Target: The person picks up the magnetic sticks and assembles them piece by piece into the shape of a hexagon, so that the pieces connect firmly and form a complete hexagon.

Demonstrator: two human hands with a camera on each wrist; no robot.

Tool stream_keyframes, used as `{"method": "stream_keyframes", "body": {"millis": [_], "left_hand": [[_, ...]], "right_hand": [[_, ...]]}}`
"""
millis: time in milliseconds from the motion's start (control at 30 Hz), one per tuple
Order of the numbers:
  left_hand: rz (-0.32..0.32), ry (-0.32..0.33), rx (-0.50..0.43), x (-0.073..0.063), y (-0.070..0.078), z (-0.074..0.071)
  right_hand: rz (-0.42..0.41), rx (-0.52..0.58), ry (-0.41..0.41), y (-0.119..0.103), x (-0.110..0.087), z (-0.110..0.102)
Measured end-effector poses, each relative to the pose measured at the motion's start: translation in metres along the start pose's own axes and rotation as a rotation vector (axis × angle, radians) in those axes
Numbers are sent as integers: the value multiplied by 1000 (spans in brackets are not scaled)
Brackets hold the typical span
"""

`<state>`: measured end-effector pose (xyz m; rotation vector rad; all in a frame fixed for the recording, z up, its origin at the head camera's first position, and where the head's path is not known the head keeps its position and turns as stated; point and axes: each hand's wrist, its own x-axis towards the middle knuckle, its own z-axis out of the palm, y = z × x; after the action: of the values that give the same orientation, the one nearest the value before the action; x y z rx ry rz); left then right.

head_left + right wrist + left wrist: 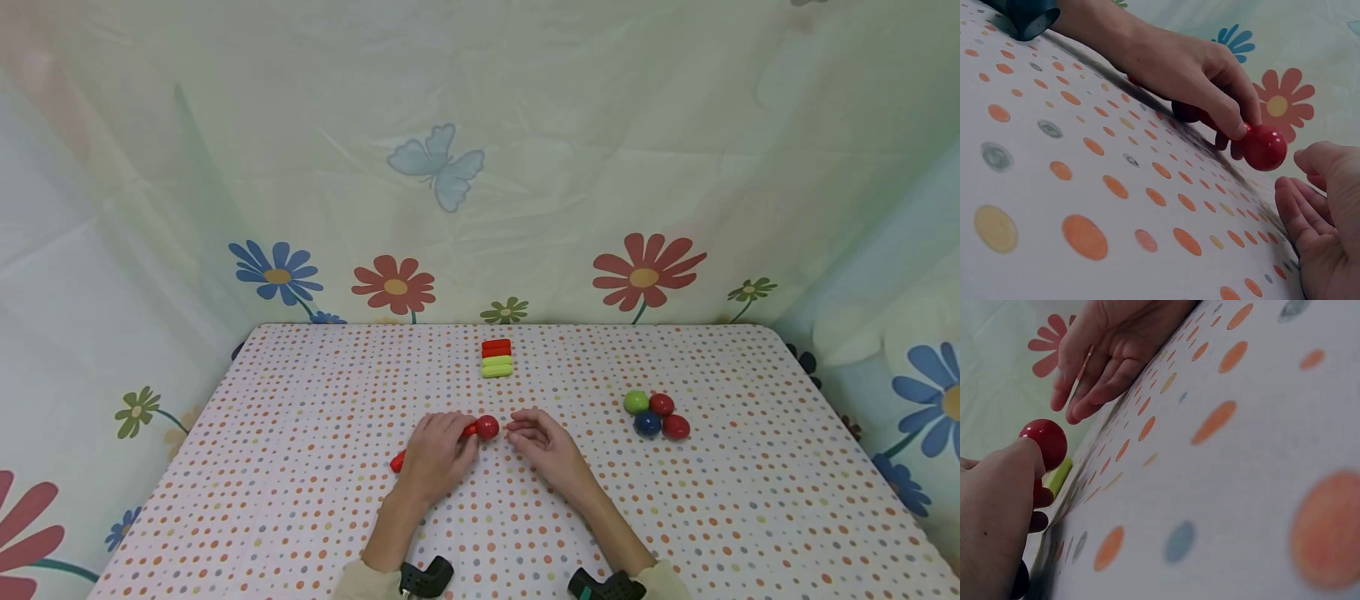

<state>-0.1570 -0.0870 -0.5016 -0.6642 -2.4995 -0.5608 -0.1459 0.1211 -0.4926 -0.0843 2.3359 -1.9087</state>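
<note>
My left hand [437, 454] pinches a short red rod [470, 430] between thumb and fingers, low over the table. A shiny red ball [487, 427] sits at the rod's right end. Under the palm, the right wrist view shows a dark blue ball [1185, 111] at the rod's other end, mostly covered by the hand. Another red rod [397, 461] sticks out to the left of that hand. My right hand [551, 450] is just right of the red ball, its fingers loosely bent with nothing in them; a small gap separates fingertips and ball.
Two red rods [497, 348] and two yellow-green rods [497, 367] lie stacked in a row farther back. To the right is a cluster of balls: one green [636, 402], one blue [647, 424] and two red [677, 427]. A dotted cloth [315, 500] covers the table.
</note>
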Motion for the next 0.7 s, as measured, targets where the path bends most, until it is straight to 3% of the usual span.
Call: {"method": "stream_keyframes", "body": {"millis": [167, 400, 700], "left_hand": [[24, 36, 16, 0, 0, -1], [17, 143, 43, 0, 0, -3], [72, 131, 0, 0, -1, -2]], "right_hand": [[-4, -10, -3, 0, 0, 0], [-11, -16, -1, -1, 0, -1], [-7, -24, 4, 0, 0, 0]]}}
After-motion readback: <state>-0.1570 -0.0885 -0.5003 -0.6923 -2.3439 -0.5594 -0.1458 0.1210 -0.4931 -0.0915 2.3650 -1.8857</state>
